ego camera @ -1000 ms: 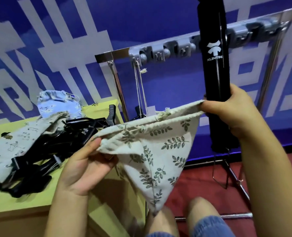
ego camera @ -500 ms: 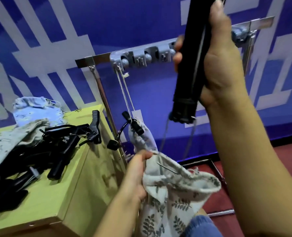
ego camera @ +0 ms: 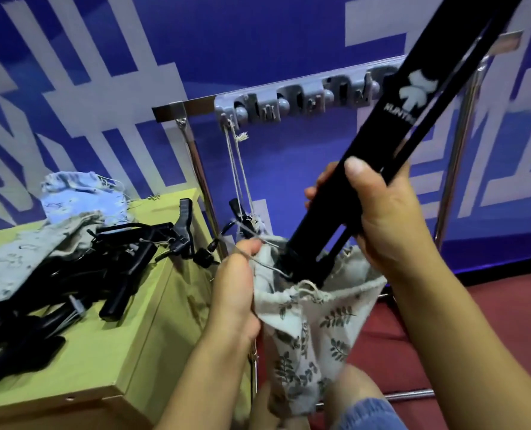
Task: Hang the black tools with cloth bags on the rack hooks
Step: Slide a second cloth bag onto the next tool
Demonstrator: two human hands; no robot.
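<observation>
Lowered since half a second ago: long black folding tool with a white logo (ego camera: 413, 97), now tilted, bottom end just inside the mouth of the cream leaf-print cloth drawstring bag (ego camera: 317, 318), no longer held above it. Right hand (ego camera: 382, 218) wrapped round the tool's lower shaft, thumb across the front. Left hand (ego camera: 236, 283) pinching the bag's rim and a thin wire part, keeping the mouth wide. Tool probably rigid and fairly weighty, smooth enough to slip, best gripped low on the shaft; bag soft and limp, best held by rim or cord. Behind, grey plastic hook strip on a chrome rack rail (ego camera: 295, 102), another bagged tool (ego camera: 245, 218) already dangling by strings from the leftmost hook. To the left, yellow-green wooden table (ego camera: 140, 330) carrying a heap of black tools (ego camera: 81, 268) and pale cloth bags (ego camera: 81, 197). Below, red floor (ego camera: 444, 305).
</observation>
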